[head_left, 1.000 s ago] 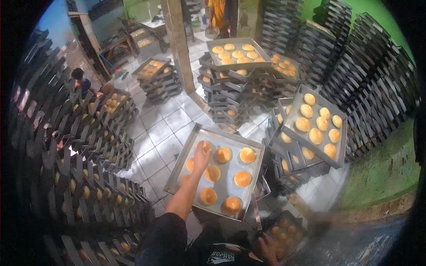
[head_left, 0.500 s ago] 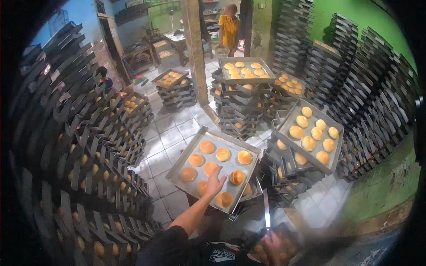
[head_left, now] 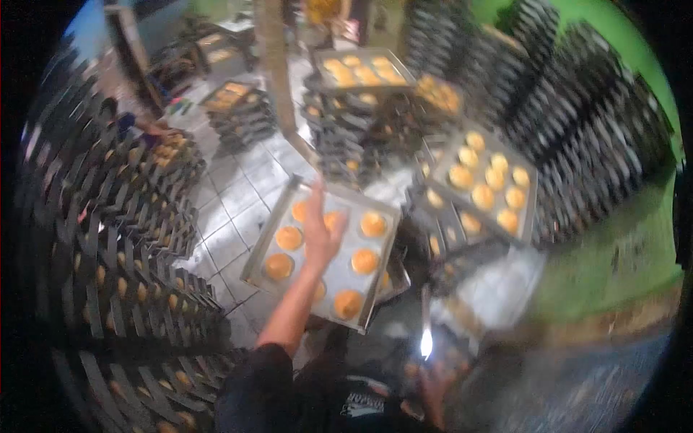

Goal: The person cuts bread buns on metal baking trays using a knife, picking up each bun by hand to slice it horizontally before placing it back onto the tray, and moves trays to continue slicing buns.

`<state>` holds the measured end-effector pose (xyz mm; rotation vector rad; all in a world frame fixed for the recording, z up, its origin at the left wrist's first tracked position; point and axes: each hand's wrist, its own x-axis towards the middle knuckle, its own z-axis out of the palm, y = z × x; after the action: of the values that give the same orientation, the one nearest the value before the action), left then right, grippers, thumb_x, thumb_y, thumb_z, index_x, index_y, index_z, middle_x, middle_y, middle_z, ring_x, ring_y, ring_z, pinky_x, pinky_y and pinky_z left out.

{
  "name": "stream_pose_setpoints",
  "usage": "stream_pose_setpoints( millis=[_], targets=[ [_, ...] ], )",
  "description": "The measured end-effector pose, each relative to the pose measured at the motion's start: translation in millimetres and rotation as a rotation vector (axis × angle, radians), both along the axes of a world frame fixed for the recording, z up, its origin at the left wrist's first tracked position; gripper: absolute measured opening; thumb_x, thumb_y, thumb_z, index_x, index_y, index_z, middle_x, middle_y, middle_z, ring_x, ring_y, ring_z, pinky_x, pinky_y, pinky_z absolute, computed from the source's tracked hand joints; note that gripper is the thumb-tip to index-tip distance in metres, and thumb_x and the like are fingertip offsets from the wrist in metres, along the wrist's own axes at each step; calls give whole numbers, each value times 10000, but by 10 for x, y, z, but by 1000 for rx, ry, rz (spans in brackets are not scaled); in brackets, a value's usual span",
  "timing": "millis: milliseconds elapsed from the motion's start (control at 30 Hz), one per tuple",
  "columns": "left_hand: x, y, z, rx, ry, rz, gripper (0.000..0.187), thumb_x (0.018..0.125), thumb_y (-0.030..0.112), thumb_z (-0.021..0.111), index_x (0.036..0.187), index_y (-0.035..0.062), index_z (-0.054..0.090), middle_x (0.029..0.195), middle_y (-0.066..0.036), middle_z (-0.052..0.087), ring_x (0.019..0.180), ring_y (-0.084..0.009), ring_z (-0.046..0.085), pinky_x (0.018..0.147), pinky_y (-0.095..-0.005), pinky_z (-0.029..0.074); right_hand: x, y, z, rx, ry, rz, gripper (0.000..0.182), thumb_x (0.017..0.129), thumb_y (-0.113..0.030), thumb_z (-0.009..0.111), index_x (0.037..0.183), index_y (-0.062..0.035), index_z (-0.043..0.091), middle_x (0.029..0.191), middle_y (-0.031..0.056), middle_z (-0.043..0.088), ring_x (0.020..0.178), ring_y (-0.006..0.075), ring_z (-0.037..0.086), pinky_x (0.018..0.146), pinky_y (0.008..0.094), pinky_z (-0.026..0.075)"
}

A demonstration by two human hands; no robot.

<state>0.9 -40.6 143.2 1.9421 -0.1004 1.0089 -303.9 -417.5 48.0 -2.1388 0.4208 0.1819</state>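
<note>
My left hand [head_left: 323,234] reaches over a metal tray [head_left: 390,238] of round golden buns. Its fingers look stretched out, with the thumb apart, though motion smears them. Several buns sit in rows on the pale tray lining, among them a browned bun [head_left: 364,261] right of my hand. The hand and forearm cover the tray's middle. At the bottom, my blurred right hand [head_left: 435,390] is closed around the lower end of a long flat metal blade [head_left: 426,325]. The blade points up and away from me and catches bright light. Its handle is hidden.
Another tray of buns [head_left: 494,177] rests tilted on a stack to the right. A further bun tray [head_left: 364,68] tops a stack ahead, beside a post [head_left: 274,72]. Tall stacks of dark trays [head_left: 606,144] line both sides. A person [head_left: 126,123] is at the left back.
My left hand has moved from the middle buns toward the tray's far edge. The whole view has shifted, so the trays appear further left and higher. My right hand still holds the blade.
</note>
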Motion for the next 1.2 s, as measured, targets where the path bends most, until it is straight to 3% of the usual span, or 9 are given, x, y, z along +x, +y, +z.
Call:
stream_pose_setpoints(
  millis=[167,367,600,700,767,833,900,1067,1200],
  targets=[
    [71,-567,821,-262,-181,-232,451,1014,55,569,1439,-22,441,1351,-188,580,1204,-259,587,1009,-384,519,-113,-5,212,312,-21,-469,259,1016,-256,639,1071,-4,659,880,43,627,778,141,582,709,316,484],
    [-932,-2104,-88,-174,368,-747,410,967,90,640,1350,-35,562,1252,-156,642,1118,-222,631,993,-362,506,-908,-614,-48,604,-88,-896,217,1061,-229,541,1099,-17,571,848,40,621,672,97,556,564,308,471],
    [-2109,-3424,-2730,165,1279,-1043,542,939,298,737,1376,16,584,1326,-209,645,1174,-304,661,994,-407,519,-2688,-1199,-1734,398,245,-985,183,1031,-229,578,1057,-56,524,791,39,613,541,88,492,461,266,404],
    [-2557,-3669,-3851,260,1523,-1064,727,930,405,737,1493,28,476,1416,-241,586,1285,-345,594,1081,-433,462,-3056,-1363,-1681,383,423,-1097,182,1015,-229,606,1010,-62,534,786,37,603,538,85,479,463,264,399],
    [-2767,-3874,-4244,252,1674,-966,806,919,449,737,1523,17,423,1442,-244,564,1318,-359,563,1111,-440,431,-3307,-1454,-1765,509,490,-1257,187,1011,-233,614,980,-65,540,777,30,590,534,81,466,466,262,395],
    [-2893,-4045,-4842,252,1813,-862,887,908,493,737,1554,7,371,1468,-248,542,1351,-373,532,1141,-447,399,-3948,-1440,-2274,203,486,-1021,234,1009,-274,617,921,-65,559,745,21,550,541,97,471,475,279,385],
    [-2988,-4201,-5624,254,1939,-672,932,900,498,748,1556,-27,344,1483,-236,531,1376,-370,503,1150,-442,388,-4508,-1338,-2615,233,584,-1027,317,981,-298,681,1108,-12,626,838,81,639,708,214,595,664,371,488],
    [-3128,-4491,-7395,-26,2015,-837,926,919,605,681,1554,6,372,1531,-216,461,1415,-351,437,1170,-460,348,-5076,-1292,-2972,-25,927,-885,477,1024,-423,593,1250,-5,636,887,102,690,748,240,654,683,404,533],
    [-3373,-4569,-8294,-209,2240,-736,836,961,680,544,1472,19,501,1397,-179,592,1277,-323,562,1081,-445,437,-4908,-1425,-3171,218,932,-1199,382,1024,-347,602,1208,-13,630,853,82,659,717,209,621,655,383,512]
  ],
)
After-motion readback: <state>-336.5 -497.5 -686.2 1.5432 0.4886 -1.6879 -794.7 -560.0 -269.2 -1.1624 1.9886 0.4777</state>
